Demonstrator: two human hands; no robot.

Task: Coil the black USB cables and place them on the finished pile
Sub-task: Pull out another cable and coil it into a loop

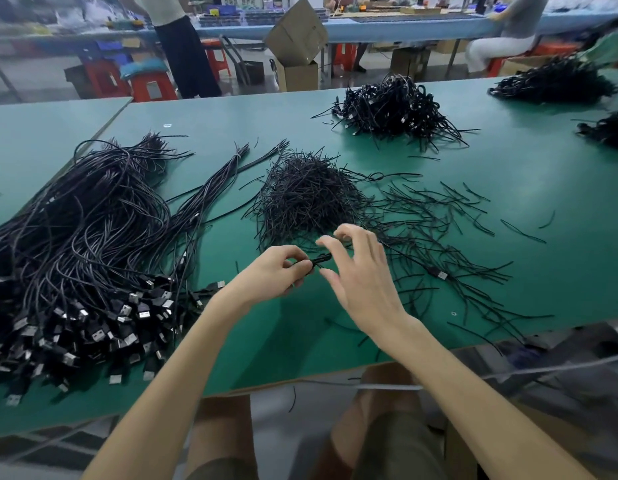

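Workshop benches behind; green tabletop (508, 161) in front. Near the front edge, mid-span: left hand (269, 275) pinching a small coiled cable (319, 260), right hand (359, 275) loosely spread, fingertips at the bundle's end. Probably twisting on a tie, though too blurred to confirm. Next: finishing the twist, then reaching to the finished pile (394, 109) toward the far edge. Uncoiled cables (75, 237) heaped along the left edge.

Matt green table top (508, 188), black rubbery USB cables (92, 216) with shiny metal plugs, brown cardboard box (297, 32)
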